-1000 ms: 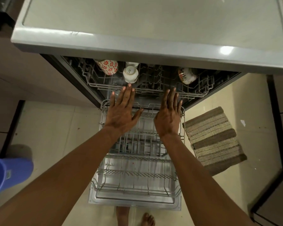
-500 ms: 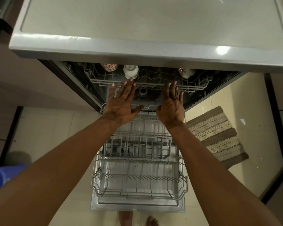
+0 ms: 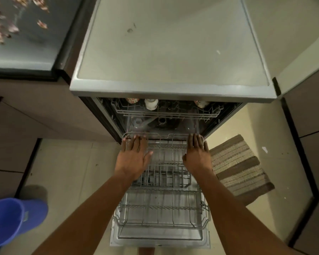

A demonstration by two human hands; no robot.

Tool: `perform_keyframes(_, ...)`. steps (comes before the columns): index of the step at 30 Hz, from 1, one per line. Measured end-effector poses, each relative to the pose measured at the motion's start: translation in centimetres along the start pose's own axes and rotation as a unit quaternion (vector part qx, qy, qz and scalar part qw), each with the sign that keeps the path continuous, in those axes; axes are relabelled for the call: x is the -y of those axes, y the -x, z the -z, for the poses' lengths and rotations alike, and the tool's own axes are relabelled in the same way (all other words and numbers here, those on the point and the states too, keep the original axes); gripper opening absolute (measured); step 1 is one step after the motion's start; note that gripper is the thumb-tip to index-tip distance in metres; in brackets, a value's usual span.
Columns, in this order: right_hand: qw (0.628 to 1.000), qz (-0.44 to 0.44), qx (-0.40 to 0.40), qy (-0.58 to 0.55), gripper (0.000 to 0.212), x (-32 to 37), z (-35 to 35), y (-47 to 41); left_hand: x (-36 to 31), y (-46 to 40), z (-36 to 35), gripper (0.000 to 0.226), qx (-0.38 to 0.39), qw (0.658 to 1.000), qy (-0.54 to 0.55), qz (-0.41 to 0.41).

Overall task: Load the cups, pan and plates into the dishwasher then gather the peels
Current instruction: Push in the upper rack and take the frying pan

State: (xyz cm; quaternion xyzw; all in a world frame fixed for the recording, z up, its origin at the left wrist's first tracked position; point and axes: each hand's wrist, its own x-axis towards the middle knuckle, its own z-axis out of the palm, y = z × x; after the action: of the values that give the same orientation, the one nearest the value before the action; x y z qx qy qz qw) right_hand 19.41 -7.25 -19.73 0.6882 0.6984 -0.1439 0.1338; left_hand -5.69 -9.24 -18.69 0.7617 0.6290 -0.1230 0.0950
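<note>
The dishwasher (image 3: pixel 173 52) stands open with its door (image 3: pixel 160 242) folded down to the floor. Its upper rack (image 3: pixel 166 112) sits pushed inside and holds a floral cup (image 3: pixel 132 100), a white cup (image 3: pixel 151 103) and a third patterned cup (image 3: pixel 201 103). The wire lower rack (image 3: pixel 162 208) is pulled out over the door and has nothing in it. My left hand (image 3: pixel 133 155) and my right hand (image 3: pixel 197 155) lie flat on the lower rack's far end, fingers spread, fingertips at its rear rim. Pinkish peels (image 3: pixel 0 24) are scattered on the dark counter at the upper left.
A blue plastic bucket (image 3: pixel 11 221) stands on the floor at the lower left. A striped brown mat (image 3: pixel 238 166) lies right of the door. Brown cabinet fronts (image 3: pixel 35 116) flank the dishwasher on both sides. My bare feet (image 3: pixel 145 252) show below the door's edge.
The upper rack has slid back into the dishwasher under both hands. The hands then dropped to the lower rack's rear rim. The view has lifted, showing the counter with peels.
</note>
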Motion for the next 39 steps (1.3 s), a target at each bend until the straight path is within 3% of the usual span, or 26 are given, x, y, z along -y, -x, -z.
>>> perform_keyframes(5, 0.999, -0.007, -0.001, -0.051, 0.080, 0.4, 3.3, 7.1, 1.0, 7.2, 3.8, 0.075, 0.000, 0.999, -0.026, 0.032)
perform_keyframes(9, 0.997, 0.016, -0.017, -0.074, 0.075, 1.0, 7.4, 11.9, 0.7, 13.1, 7.2, 0.086, -0.029, 0.997, 0.027, 0.073)
perform_keyframes(13, 0.994, 0.043, -0.040, -0.095, 0.075, 2.2, 12.1, 17.2, 0.2, 19.6, 11.9, 0.078, -0.028, 0.993, 0.056, 0.104)
perform_keyframes(23, 0.981, 0.132, -0.120, -0.074, 0.075, 8.7, 23.7, 26.4, 3.7, 29.3, 24.3, 0.094, -0.152, 0.973, 0.082, 0.150)
perform_keyframes(30, 0.970, 0.177, -0.155, -0.055, 0.074, 17.0, 28.0, 29.1, 9.1, 33.6, 29.9, 0.091, -0.197, 0.961, 0.079, 0.180)
perform_keyframes(39, 0.959, 0.206, -0.185, -0.059, 0.074, 32.4, 30.7, 32.0, 20.2, 38.8, 29.8, 0.121, -0.217, 0.953, 0.095, 0.191)
